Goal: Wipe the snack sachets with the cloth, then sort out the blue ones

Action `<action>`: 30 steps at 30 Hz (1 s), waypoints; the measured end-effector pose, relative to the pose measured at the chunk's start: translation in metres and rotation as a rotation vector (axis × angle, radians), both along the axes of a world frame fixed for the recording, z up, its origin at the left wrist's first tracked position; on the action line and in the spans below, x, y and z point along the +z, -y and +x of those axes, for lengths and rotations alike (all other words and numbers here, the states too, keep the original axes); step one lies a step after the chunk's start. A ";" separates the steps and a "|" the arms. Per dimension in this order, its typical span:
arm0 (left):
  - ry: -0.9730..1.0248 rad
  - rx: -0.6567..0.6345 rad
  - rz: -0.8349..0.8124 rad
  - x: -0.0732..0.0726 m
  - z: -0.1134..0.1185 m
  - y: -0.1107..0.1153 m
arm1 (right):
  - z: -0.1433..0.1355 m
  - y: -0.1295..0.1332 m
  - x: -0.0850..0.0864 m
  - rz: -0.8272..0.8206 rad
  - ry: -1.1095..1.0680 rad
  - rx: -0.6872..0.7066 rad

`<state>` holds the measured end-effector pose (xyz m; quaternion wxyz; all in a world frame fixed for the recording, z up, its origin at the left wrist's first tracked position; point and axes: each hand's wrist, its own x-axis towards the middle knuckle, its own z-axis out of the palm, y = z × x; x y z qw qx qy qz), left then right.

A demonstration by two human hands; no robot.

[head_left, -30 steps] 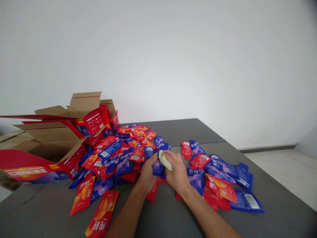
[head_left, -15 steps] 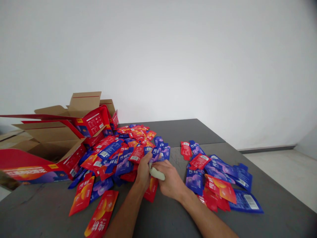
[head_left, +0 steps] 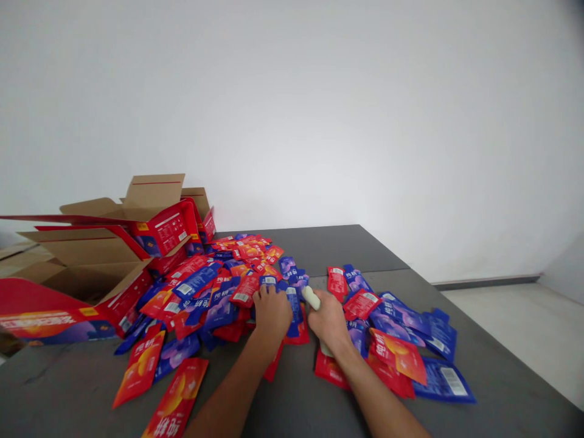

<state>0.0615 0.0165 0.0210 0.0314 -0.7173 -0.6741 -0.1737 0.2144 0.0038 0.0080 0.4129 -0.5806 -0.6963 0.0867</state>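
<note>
My right hand (head_left: 329, 319) is closed around a pale greenish-white rod-like object (head_left: 311, 298) with a rounded end poking out above the fist. Another bit of it shows below the hand; its kind I cannot make out. A red pouch (head_left: 331, 370) lies just under that fist. My left hand (head_left: 272, 313) rests palm down at the right side of a heap of red and blue pouches, fingers bent but slightly apart. Its fingertips meet a small blue pouch (head_left: 268, 280), and another blue pouch (head_left: 293, 304) lies beside it.
Open red cartons (head_left: 132, 298) with brown flaps stand at the left, next to the heap of pouches (head_left: 196, 283). A second group of pouches (head_left: 396, 353) lies at the right on the dark table (head_left: 328, 243). Behind is a white wall.
My hands, together before, are now apart. The right has moved right with the pale object, turned upright; the left has turned palm down onto the pouches. A red pouch now lies below the right hand.
</note>
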 end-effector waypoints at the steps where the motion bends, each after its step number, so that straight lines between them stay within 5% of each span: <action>1: 0.005 -0.023 0.008 0.000 0.003 -0.008 | 0.000 -0.001 -0.001 -0.011 -0.016 0.000; 7: 0.084 -0.185 -0.059 -0.006 0.020 -0.076 | 0.004 -0.006 -0.004 -0.135 -0.124 -0.079; 13: 0.136 -0.168 -0.127 -0.020 0.036 -0.121 | 0.008 -0.013 -0.010 -0.123 -0.148 -0.122; 21: 0.245 -0.146 -0.211 -0.035 0.041 -0.131 | 0.006 -0.011 -0.003 -0.209 -0.137 -0.127; 30: 0.625 -0.063 -0.115 -0.025 0.020 -0.123 | 0.006 -0.012 -0.001 -0.209 -0.176 -0.142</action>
